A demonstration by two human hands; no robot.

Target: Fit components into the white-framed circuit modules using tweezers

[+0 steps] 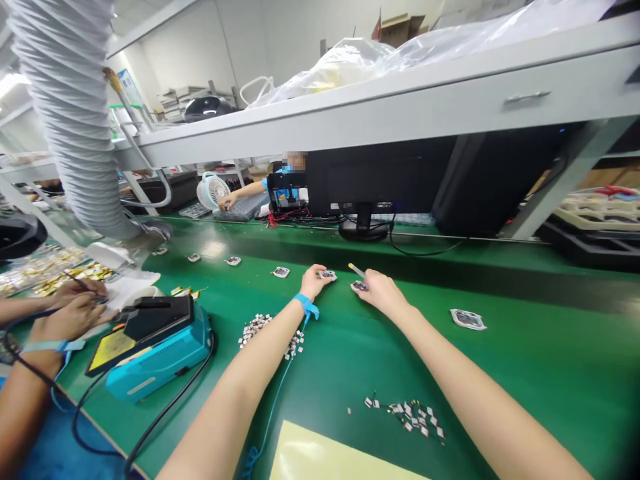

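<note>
My left hand (313, 281), with a blue wrist strap (307, 306), has its fingers on a small pale-edged module (327, 275) on the green bench. My right hand (380, 291) is closed on a thin stick with a yellow tip (357, 270); another module (359, 287) is at its fingertips. Farther right lies a separate module (468, 319). Small white parts (255, 328) are heaped beside my left forearm. Between my forearms lie several small parts with dark leads (410, 417).
A co-worker's hands (75, 313) work at the left, beside a blue soldering station (160, 353). Several modules line the bench toward the back left. A monitor (380, 173) stands behind my hands, under a white shelf (350, 113). Yellow sheet (330, 460) in front.
</note>
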